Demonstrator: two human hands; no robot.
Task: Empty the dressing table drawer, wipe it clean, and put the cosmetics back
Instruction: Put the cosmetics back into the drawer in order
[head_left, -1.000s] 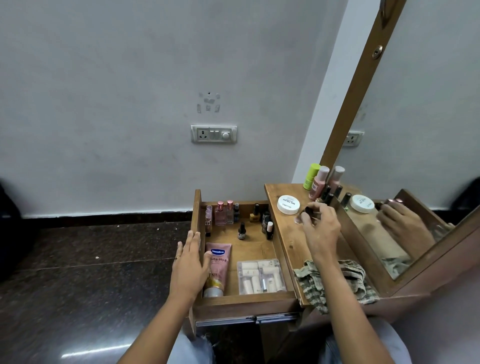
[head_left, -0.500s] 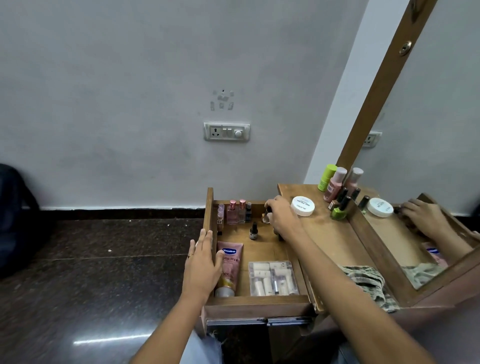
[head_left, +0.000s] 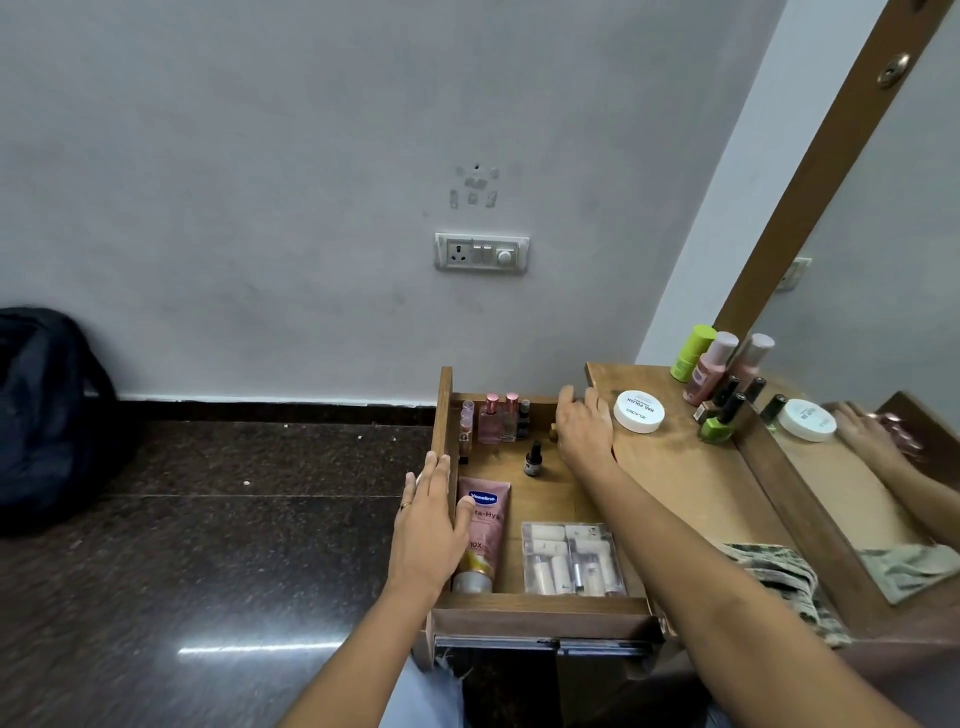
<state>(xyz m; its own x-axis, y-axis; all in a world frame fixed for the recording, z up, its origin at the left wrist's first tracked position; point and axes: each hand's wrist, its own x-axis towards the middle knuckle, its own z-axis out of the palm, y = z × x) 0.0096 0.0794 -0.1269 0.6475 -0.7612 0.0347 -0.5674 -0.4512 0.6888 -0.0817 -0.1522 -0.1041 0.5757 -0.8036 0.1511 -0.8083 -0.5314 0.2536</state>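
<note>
Right hand (head_left: 584, 431) now off the bench (head_left: 691, 467), over the far right corner of the drawer (head_left: 540, 605), its grasp cannot be told, left hand (head_left: 428, 525) flat, released, against the left wall.

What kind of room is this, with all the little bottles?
Most likely a bedroom or dressing corner at home. A wooden dressing table carries a tall mirror, its open drawer holds a pink Vaseline tube and small bottles, and nail polish bottles stand on top.
</note>
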